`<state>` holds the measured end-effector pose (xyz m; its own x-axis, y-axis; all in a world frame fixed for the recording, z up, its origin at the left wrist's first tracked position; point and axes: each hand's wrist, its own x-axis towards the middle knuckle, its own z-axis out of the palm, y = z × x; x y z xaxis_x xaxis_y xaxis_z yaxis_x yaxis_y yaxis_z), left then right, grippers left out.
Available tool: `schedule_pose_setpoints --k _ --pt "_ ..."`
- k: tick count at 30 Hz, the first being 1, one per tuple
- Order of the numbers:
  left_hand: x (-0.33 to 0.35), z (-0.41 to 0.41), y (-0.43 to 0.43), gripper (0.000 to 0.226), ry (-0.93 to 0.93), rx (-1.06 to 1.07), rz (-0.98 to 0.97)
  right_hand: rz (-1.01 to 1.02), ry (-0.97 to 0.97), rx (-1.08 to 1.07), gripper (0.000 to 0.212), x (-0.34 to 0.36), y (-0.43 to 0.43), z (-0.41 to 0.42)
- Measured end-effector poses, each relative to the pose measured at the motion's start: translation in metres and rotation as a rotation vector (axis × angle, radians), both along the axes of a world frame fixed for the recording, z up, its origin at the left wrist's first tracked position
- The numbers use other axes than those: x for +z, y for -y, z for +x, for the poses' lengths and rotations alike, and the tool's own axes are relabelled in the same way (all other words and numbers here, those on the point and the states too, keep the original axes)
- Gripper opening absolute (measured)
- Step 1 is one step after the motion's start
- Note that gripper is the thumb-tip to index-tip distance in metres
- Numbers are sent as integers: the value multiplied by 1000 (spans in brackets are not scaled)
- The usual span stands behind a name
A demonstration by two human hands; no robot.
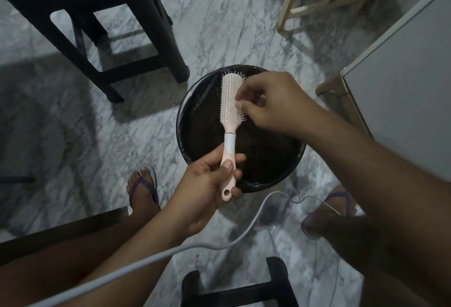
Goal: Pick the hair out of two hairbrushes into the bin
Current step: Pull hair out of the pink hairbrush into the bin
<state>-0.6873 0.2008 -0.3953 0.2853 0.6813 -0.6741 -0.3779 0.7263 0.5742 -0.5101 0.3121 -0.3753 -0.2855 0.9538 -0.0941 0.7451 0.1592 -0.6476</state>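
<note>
A pale pink hairbrush (pixel 230 101) with a white band on its handle is held upright over a round black bin (pixel 195 121) lined with a dark bag. My left hand (pixel 207 184) grips the handle near its lower end. At the right side of the bristles, my right hand (pixel 275 101) has its thumb and fingertips pinched together; any hair between them is too fine to make out. Only this one brush is in view.
A dark stool (pixel 102 28) stands on the marble floor at the upper left, and another dark stool (pixel 234 289) at the bottom. A pale wooden frame (pixel 317 1) and a white cabinet (pixel 402 82) are on the right. A grey cable (pixel 219 245) crosses my legs; my sandalled feet flank the bin.
</note>
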Motion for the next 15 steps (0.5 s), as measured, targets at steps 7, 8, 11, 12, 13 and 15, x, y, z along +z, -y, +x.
schedule_pose_setpoints --k 7,8,11,12,13,15 --pt "-1 -1 5 43 -108 -58 120 38 221 -15 20 10 0 -7" --pt "-1 0 5 43 -97 -55 113 49 253 -9 20 9 0 -8" --pt "-1 3 3 40 -5 -11 50 -98 58 -73 17 5 -2 -7" --pt "-1 3 1 39 24 2 32 -207 -101 -157 18 6 -4 -5" --pt "-1 2 0 37 42 8 20 -289 -268 -270 20 7 -8 -4" --pt "-1 1 -4 36 48 8 19 -346 -497 -457 23 12 -16 4"
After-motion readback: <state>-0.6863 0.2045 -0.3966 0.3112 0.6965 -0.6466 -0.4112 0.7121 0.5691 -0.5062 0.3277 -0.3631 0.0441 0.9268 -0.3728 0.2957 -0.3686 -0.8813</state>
